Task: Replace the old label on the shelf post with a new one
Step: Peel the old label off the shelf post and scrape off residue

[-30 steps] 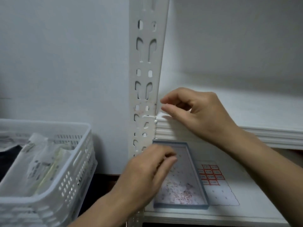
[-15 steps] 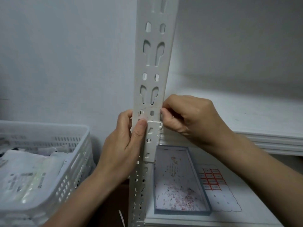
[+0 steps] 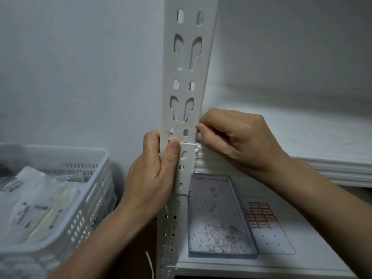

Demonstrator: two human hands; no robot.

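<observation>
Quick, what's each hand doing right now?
Left hand: closed, gripping the shelf post.
Right hand: closed, pinching at the post's right edge; what it pinches, if anything, is too small to tell.

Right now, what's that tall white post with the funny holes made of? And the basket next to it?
The shelf post looks like metal painted matte white: thin sheet, cleanly punched keyhole slots, scuffs in the coating. The basket looks like moulded white plastic, slightly shiny, with a rounded rim and slotted walls. Neither is certain by sight alone.
</observation>
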